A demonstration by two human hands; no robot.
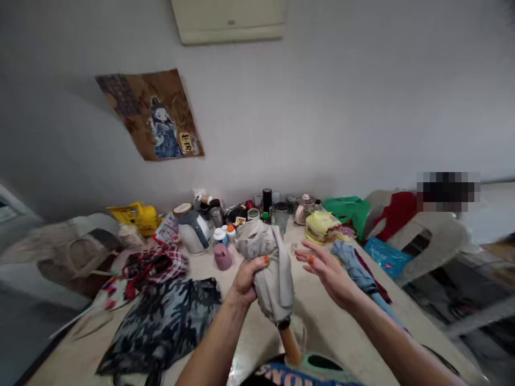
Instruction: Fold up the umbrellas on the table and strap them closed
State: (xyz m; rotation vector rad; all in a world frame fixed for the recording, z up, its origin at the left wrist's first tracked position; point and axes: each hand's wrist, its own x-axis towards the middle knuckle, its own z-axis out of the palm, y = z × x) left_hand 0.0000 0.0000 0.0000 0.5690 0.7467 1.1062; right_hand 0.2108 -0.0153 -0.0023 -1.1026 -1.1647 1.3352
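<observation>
I have the pale, loosely gathered umbrella point(276, 279) held up over the tabletop point(322, 327), its long axis slanting from the far cloth end down to the wooden handle point(290, 346), which points back toward the wearer. My left hand point(247, 279) has its fingers clamped on the cloth from the left. My right hand point(328, 268) hovers just to the right, fingers outstretched, seemingly clear of the cloth, so the left is nearer. Farther out, the poster point(161, 118) carries dark characters I can't read surely; lettering on the shirt point(301, 378) is cut off, and the blue packet point(386, 256) is too blurred.
</observation>
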